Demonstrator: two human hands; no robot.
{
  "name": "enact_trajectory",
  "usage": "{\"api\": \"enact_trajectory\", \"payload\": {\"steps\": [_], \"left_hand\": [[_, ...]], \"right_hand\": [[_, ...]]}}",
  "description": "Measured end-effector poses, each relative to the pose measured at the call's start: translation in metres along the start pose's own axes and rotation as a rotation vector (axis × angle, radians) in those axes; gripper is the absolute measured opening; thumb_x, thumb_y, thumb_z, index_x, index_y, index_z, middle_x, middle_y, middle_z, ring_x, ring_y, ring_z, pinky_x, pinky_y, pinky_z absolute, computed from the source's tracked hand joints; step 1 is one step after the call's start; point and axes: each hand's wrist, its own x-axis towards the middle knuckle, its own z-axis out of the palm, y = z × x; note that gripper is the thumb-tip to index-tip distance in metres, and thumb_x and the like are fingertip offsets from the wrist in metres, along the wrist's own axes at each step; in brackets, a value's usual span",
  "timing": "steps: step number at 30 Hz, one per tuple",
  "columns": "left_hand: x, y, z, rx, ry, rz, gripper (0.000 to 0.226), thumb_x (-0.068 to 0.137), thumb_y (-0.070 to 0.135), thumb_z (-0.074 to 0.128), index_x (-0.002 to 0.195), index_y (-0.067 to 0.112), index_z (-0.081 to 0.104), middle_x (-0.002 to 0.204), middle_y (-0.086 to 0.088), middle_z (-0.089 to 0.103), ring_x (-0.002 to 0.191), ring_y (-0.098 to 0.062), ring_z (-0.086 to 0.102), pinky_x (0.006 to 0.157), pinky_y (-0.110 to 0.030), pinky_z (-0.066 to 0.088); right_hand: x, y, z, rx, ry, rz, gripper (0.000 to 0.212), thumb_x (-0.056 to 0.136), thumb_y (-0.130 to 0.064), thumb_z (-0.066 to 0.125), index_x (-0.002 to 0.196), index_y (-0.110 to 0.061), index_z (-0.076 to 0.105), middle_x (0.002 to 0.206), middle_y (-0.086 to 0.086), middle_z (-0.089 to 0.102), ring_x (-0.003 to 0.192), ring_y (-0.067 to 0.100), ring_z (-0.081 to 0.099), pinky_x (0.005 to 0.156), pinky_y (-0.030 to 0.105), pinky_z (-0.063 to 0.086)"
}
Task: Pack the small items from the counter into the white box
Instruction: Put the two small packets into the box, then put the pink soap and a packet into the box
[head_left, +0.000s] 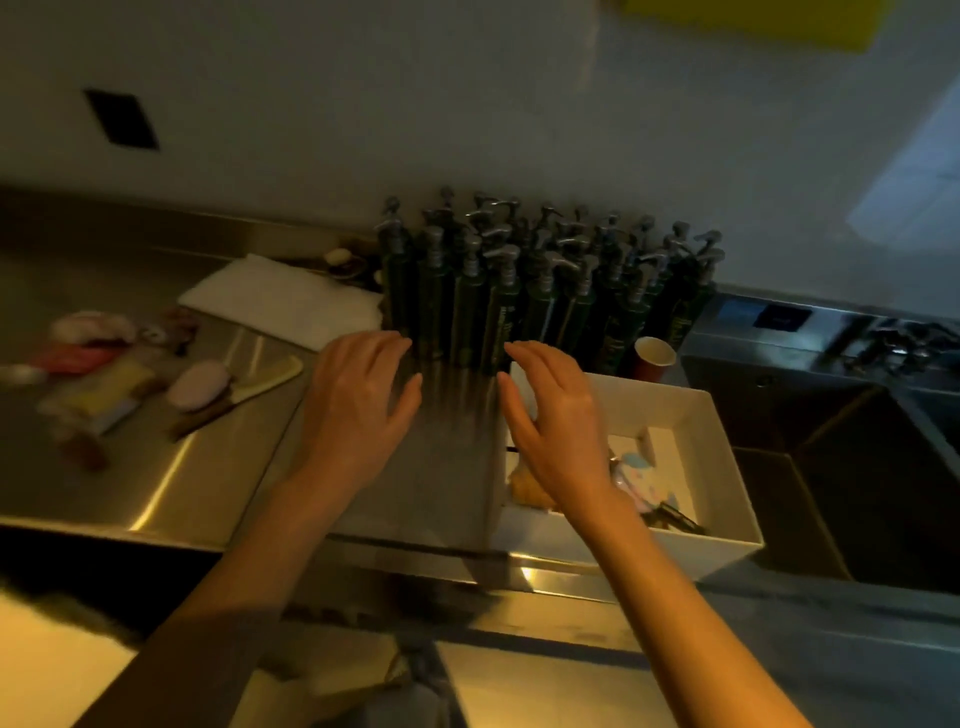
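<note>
Both hands, left (358, 400) and right (550, 415), hover spread and empty; bottles (519, 291) just beyond the fingertips could topple if knocked while reaching.

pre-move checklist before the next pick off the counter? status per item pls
1. Left hand free: ok, fingers straight, holds nothing.
2. Right hand free: ok, open above the box's left edge.
3. White box has room: ok, a few items inside, floor partly bare.
4. Items left to pack: ok, pink oval piece and comb lie on the counter at left.
5. Pump bottles upright: ok, close behind both hands.
6. Item identities: cannot tell, blurred.
</note>
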Motion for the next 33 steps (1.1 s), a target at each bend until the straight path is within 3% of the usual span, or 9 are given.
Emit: {"api": "enact_trajectory", "payload": {"steps": [9, 16, 23, 28, 33], "left_hand": [[-0.088, -0.077, -0.036, 0.198, -0.025, -0.214, 0.034, 0.093, 0.024, 0.044, 0.113, 0.002, 0.061, 0.113, -0.017, 0.059, 0.105, -0.034, 0.054, 0.089, -0.045, 0.041], [-0.138, -0.147, -0.030, 0.423, -0.125, -0.422, 0.037, 0.091, 0.026, 0.046, 0.116, 0.004, 0.061, 0.125, -0.020, 0.057, 0.120, -0.037, 0.048, 0.103, -0.051, 0.032], [-0.147, -0.230, -0.037, 0.385, -0.201, -0.574, 0.035, 0.088, 0.022, 0.059, 0.119, 0.004, 0.060, 0.129, -0.019, 0.056, 0.124, -0.037, 0.047, 0.106, -0.054, 0.033], [-0.152, -0.293, -0.037, 0.357, -0.252, -0.587, 0.045, 0.093, 0.031, 0.038, 0.123, 0.005, 0.058, 0.133, -0.020, 0.053, 0.127, -0.036, 0.043, 0.107, -0.052, 0.028], [-0.159, -0.331, -0.033, 0.284, -0.295, -0.601, 0.048, 0.092, 0.031, 0.036, 0.128, 0.004, 0.052, 0.136, -0.021, 0.049, 0.128, -0.036, 0.040, 0.107, -0.052, 0.031]], "right_hand": [[-0.025, -0.058, 0.091, 0.019, -0.156, -0.159, 0.036, 0.094, -0.031, 0.050, 0.121, -0.010, 0.060, 0.120, 0.010, 0.061, 0.114, 0.021, 0.055, 0.098, 0.032, 0.042], [-0.032, -0.101, 0.163, 0.002, -0.254, -0.280, 0.037, 0.089, -0.025, 0.050, 0.118, -0.005, 0.061, 0.119, 0.015, 0.063, 0.114, 0.026, 0.055, 0.102, 0.033, 0.034], [-0.014, -0.152, 0.259, 0.027, -0.401, -0.266, 0.038, 0.091, -0.028, 0.046, 0.117, -0.006, 0.062, 0.118, 0.014, 0.063, 0.113, 0.028, 0.057, 0.100, 0.041, 0.042], [0.007, -0.195, 0.317, 0.022, -0.462, -0.259, 0.040, 0.088, -0.027, 0.045, 0.117, -0.004, 0.062, 0.118, 0.015, 0.063, 0.111, 0.029, 0.059, 0.096, 0.040, 0.045], [0.017, -0.216, 0.357, 0.064, -0.531, -0.257, 0.044, 0.089, -0.026, 0.043, 0.127, -0.006, 0.054, 0.127, 0.016, 0.057, 0.118, 0.031, 0.053, 0.100, 0.043, 0.041]]}}
